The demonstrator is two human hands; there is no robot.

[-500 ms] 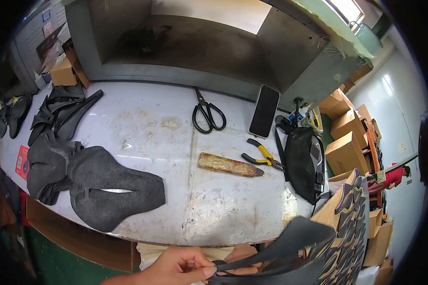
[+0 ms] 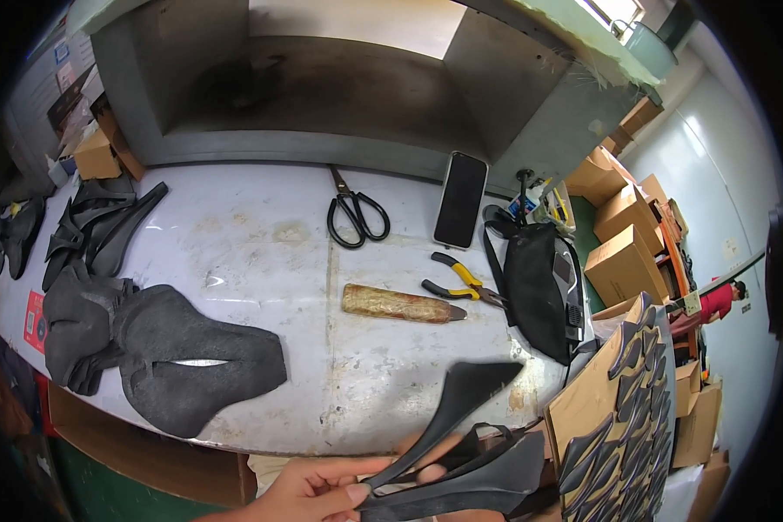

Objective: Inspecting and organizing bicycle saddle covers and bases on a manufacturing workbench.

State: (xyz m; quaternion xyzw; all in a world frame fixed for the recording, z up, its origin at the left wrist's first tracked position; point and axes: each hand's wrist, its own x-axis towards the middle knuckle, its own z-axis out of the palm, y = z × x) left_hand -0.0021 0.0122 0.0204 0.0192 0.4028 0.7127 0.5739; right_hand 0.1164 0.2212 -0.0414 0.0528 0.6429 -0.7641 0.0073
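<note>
Near the front edge of the table I hold a black shoe upper [image 2: 474, 483], smooth and leather-like, with two long flaps spreading to the right from a narrow joined end. My left hand [image 2: 313, 489] pinches that narrow end between thumb and fingers. Behind the near flap, my right hand [image 2: 435, 452] is partly hidden; its fingers show between the two flaps, closed around the piece. Left of my hands lies a dark grey upper piece [image 2: 204, 383] with a slit in its middle, beside a stack of similar pieces [image 2: 74, 322].
Black-handled scissors [image 2: 357, 217], a phone [image 2: 461, 200], yellow-black pliers [image 2: 465, 278], a tape-wrapped knife [image 2: 400, 303] and a black bag [image 2: 539, 291] lie on the table [image 2: 270, 261]. A grey metal hood [image 2: 322, 148] stands behind. To the right leans a board [image 2: 574, 409] with many dark pieces; cardboard boxes [image 2: 622, 265] stand beyond.
The upper has swung left and up over the table edge, its flaps spread further apart. My right hand's fingers now show between them. The whole view has shifted slightly.
</note>
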